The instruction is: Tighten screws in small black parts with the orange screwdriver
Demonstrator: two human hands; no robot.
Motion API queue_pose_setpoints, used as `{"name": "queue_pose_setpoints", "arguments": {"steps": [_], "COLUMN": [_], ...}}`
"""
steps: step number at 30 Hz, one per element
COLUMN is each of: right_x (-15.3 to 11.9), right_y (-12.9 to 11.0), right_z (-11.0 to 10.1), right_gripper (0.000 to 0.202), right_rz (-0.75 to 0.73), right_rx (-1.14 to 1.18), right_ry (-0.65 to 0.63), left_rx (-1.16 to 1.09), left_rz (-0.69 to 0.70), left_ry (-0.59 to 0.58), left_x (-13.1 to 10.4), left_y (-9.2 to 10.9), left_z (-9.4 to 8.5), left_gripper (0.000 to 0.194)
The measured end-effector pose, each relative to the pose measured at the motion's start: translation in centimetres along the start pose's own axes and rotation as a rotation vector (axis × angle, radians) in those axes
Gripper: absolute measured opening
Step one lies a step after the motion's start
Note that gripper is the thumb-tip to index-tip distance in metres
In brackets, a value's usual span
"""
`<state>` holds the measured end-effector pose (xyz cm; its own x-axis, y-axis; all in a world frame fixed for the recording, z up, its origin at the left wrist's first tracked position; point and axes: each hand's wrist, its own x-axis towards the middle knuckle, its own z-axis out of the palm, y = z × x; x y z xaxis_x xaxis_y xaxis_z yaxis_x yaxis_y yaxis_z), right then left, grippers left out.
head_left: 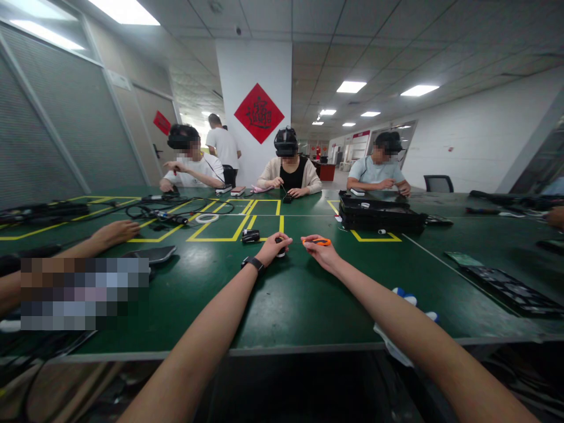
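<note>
Over the green table, both my hands are close together in the middle of the view. My left hand, with a dark band on its wrist, is closed around a small cylinder that looks dark above and pale at the base. My fingers hide much of it. A short way right, my right hand grips a slim orange-and-black hand tool; its tip is too small to make out. The tool and cylinder are apart. A small black object lies just left of my left hand.
Black cases are stacked beyond my right hand. Cables and a white ring lie at left, near a co-worker's hand. Blue-and-white items sit by my right forearm. A flat dark panel lies right. Co-workers sit opposite.
</note>
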<state>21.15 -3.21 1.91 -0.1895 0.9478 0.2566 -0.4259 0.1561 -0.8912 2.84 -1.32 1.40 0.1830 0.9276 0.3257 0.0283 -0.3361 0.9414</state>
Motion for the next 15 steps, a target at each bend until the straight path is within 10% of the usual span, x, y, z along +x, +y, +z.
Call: {"name": "queue_pose_setpoints", "arguments": {"steps": [15], "right_x": [-0.11], "right_y": [-0.10], "right_z": [0.34], "right_gripper": [0.027], "right_rz": [0.058], "right_rx": [-0.029], "right_ry": [0.070], "left_rx": [-0.032], "left_rz": [0.016], "left_ry": [-0.025], "left_x": [0.02], "left_y": [-0.04], "left_z": [-0.03], "left_gripper": [0.034]}}
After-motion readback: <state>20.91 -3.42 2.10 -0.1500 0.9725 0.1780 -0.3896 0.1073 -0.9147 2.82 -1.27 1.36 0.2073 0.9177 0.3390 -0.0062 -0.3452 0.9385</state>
